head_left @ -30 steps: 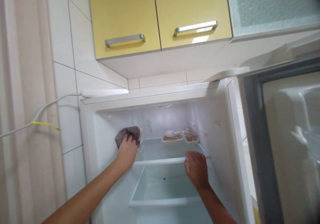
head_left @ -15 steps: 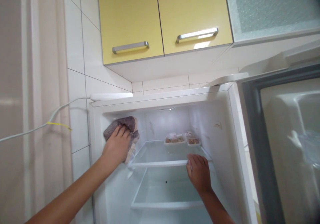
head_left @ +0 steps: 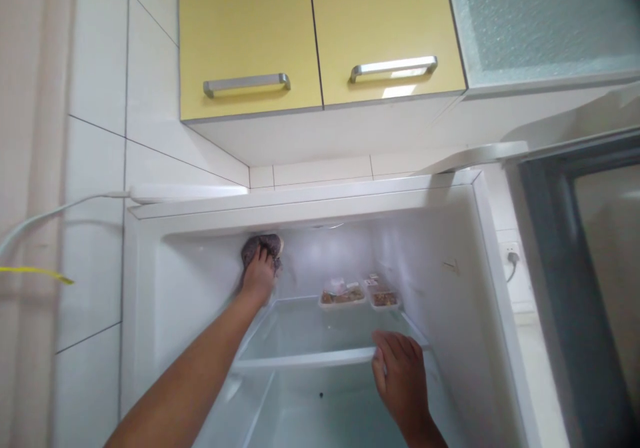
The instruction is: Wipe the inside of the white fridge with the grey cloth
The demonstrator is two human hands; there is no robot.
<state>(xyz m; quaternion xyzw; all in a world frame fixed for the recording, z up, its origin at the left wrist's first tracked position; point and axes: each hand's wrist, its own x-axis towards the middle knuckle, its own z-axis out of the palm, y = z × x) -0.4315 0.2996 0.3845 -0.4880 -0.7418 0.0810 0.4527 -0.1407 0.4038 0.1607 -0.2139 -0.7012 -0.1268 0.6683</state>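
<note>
Inside the open fridge (head_left: 300, 198), my left hand (head_left: 260, 276) presses a bunched dark purple-brown cloth (head_left: 254, 247) against the left inner wall, close to the back corner. The fingers are bent over the cloth, and a pale edge of it shows. My right hand (head_left: 401, 375) is curled at the front edge of the upper glass shelf (head_left: 310, 359), toward its right end. Its fingertips are partly hidden at the rim. Two clear food trays (head_left: 342, 295) with brownish contents stand at the back right of this shelf.
A second glass shelf (head_left: 300, 418) lies below. The fridge door (head_left: 555, 268) is swung out to the right. Yellow cupboards (head_left: 250, 28) with metal handles hang above. A white cable (head_left: 65, 205) runs along the left, and a wall socket (head_left: 511, 255) shows behind the door.
My left hand has slid the cloth along the wall, deeper toward the back corner. My right hand stays at the shelf edge. The view has moved closer to the fridge.
</note>
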